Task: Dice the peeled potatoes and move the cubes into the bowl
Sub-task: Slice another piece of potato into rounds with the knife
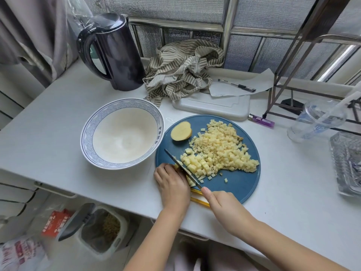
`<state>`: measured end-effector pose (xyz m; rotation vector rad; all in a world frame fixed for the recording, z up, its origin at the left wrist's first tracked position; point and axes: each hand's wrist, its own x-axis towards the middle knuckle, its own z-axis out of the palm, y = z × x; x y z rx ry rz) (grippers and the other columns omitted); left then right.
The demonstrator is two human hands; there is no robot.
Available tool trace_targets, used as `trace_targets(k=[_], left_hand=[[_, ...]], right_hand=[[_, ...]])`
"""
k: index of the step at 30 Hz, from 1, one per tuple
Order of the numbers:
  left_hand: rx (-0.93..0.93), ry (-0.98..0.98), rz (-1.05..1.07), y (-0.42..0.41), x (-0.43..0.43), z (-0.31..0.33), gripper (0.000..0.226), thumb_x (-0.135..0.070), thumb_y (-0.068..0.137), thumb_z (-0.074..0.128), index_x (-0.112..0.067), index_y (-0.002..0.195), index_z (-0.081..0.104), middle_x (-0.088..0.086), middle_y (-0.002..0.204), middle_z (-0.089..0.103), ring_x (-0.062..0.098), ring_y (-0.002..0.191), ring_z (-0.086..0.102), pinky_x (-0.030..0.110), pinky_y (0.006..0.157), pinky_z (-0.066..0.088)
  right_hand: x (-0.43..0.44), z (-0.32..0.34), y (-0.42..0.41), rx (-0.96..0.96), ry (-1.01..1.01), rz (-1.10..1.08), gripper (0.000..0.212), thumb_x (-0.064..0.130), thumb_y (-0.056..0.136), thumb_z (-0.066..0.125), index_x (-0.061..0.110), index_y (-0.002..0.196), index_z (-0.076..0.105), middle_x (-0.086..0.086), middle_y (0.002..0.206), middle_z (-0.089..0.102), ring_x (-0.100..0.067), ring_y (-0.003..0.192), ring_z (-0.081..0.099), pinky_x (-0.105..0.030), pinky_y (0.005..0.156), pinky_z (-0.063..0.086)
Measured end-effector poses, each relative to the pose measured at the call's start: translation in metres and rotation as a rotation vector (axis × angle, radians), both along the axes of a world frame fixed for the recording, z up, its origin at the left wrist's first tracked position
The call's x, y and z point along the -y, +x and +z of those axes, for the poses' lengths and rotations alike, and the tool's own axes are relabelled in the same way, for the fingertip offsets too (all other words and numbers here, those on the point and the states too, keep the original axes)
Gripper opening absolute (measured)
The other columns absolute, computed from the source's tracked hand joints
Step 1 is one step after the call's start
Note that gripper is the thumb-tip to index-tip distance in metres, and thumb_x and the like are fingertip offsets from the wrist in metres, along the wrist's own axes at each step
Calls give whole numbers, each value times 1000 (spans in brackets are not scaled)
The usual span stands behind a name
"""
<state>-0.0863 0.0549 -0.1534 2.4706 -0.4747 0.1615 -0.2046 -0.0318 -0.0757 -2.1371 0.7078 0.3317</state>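
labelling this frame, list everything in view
bowl: 1, white and blue, left of plate
plate: 1, blue, front centre
potato cubes: 1 pile, yellow, on plate
potato half: 1, yellow, plate's far left
knife: 1, dark blade, plate's near left
kettle: 1, black, back left
cloth: 1, beige striped, back centre
cutting board: 1, white, behind plate
paper: 1, white, overlapping cutting board
pen: 1, black, on paper
lighter: 1, purple, beside cutting board
cup: 1, clear, right side
glass dish: 1, clear, right edge
bin: 1, grey-lidded, under table
left grip: 1, bare, holding potato piece
right grip: 1, bare, gripping knife handle
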Motion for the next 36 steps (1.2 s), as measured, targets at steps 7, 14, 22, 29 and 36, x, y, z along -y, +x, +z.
trace_targets(k=[7,14,22,29,36], left_hand=[[-44,-19,9,2,3,6,32,-19,87,29,0,93,54,22,100,51,38,94,47,52,87,45],[-33,62,-19,6,2,8,32,-20,86,27,-2,86,53,23,95,48,39,87,45,47,83,39],[-30,182,-39,12,2,12,33,-19,81,27,-6,84,56,22,87,50,38,83,48,45,80,40],[-48,187,-3,9,5,15,33,-22,81,29,-5,84,57,21,89,51,38,82,48,46,78,45],[-51,238,-37,11,3,16,34,-21,82,26,-5,83,56,22,89,51,39,83,48,47,78,45]], right_hand=[[3,4,6,-45,8,5,57,52,102,25,14,60,26,0,56,30,-14,53,29,-31,55,24],[3,8,8,-69,-11,29,57,52,102,23,14,60,28,-1,57,31,-14,54,30,-32,57,25],[7,10,14,-96,28,18,58,56,101,21,14,62,27,-1,54,31,-17,53,33,-32,59,31],[3,10,14,-86,24,2,58,56,101,22,14,62,26,-2,55,30,-17,53,31,-34,60,30],[2,2,13,-76,45,-24,58,58,100,21,14,64,29,-4,57,35,-20,58,39,-35,63,35]])
